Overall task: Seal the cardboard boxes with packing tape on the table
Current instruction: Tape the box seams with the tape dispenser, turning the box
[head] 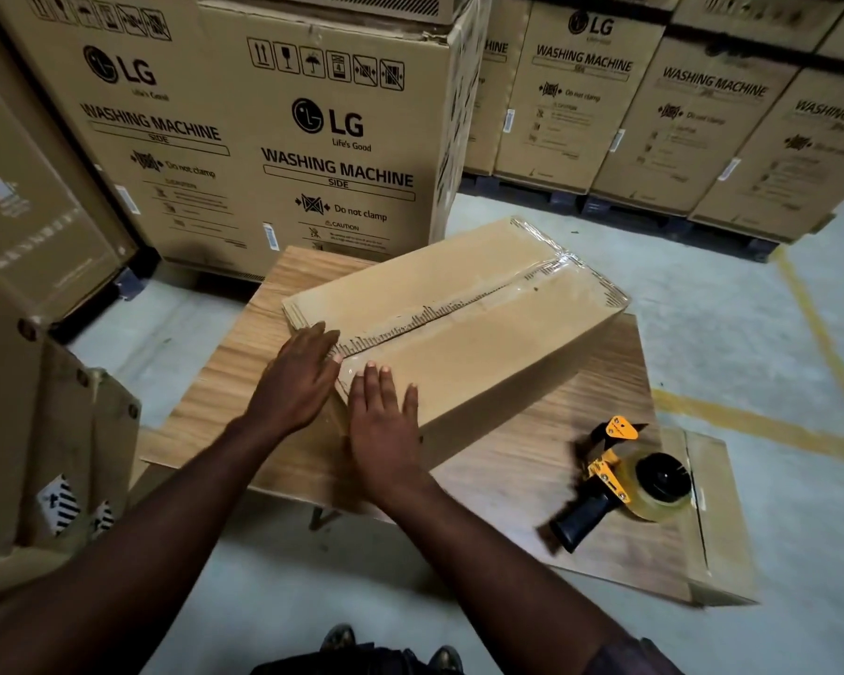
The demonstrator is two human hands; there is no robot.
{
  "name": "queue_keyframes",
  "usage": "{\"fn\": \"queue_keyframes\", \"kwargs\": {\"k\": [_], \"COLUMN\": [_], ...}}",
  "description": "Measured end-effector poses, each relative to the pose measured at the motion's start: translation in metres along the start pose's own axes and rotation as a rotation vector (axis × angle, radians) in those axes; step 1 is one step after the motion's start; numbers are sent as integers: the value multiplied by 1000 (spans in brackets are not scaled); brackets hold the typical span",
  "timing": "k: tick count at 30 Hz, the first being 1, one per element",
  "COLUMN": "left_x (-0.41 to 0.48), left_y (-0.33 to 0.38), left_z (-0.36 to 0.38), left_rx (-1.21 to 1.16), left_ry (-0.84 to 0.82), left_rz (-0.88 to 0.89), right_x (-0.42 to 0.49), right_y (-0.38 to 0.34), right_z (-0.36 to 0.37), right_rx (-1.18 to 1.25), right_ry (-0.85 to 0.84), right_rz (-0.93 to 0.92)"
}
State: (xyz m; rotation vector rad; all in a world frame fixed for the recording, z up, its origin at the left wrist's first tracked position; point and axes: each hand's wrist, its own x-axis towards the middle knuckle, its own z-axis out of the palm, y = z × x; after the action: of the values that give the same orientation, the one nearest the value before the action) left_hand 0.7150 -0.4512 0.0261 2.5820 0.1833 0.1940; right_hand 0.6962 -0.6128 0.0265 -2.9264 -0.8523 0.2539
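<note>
A closed cardboard box (pixel 459 328) lay at the centre of the frame on a low wood-grain table (pixel 532 455). It was turned at an angle, so its long top seam ran from the lower left up toward the upper right. A strip of clear packing tape (pixel 522 280) covered that seam and wrinkled over the far end of the box, where it caught the light. Both hands were on the near end of the box, and neither gripped anything. The left hand (pixel 298 382) lay flat on the top face at the near end of the seam, its fingers straight and close together. The right hand (pixel 386 426), just beside it and slightly lower in the frame, was also flat with straight, slightly spread fingers. It rested across the near top edge, with its palm over the end face. Whether tape lay under the palms could not be told. In the lower right, a tape dispenser (pixel 620 479) lay on the table apart from the box and untouched. It had a yellow frame, a black handle and a roll of clear tape. Just to its right, a flat piece of cardboard (pixel 717 504) stuck out past the table edge. Tall washing-machine cartons (pixel 264 138) printed with LG logos filled the upper left, and more stood in a row across the upper right. A yellow line (pixel 751 421) was painted on the grey floor (pixel 702 309) at the right, and the toes of two shoes (pixel 337 638) showed at the bottom edge.
</note>
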Motion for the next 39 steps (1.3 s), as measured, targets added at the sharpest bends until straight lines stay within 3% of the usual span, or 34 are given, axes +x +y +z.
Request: {"fn": "queue_keyframes", "kwargs": {"k": [6, 13, 20, 28, 35, 39], "left_x": [-14, -41, -80, -90, -75, -73], "left_y": [-4, 63, 117, 122, 100, 94], "left_z": [14, 37, 66, 62, 57, 60], "left_rx": [165, 210, 242, 253, 298, 203], "left_ry": [-31, -80, -118, -87, -10, 46], "left_rz": [36, 51, 68, 127, 336, 359], "right_x": [-4, -31, -68, -79, -73, -75], "right_y": [37, 154, 190, 195, 198, 196], "right_z": [12, 16, 19, 13, 7, 15], "right_rx": [23, 146, 548, 911, 909, 999], "right_ry": [105, 448, 600, 728, 744, 916], "right_rz": [-105, -225, -61, 174, 207, 328]}}
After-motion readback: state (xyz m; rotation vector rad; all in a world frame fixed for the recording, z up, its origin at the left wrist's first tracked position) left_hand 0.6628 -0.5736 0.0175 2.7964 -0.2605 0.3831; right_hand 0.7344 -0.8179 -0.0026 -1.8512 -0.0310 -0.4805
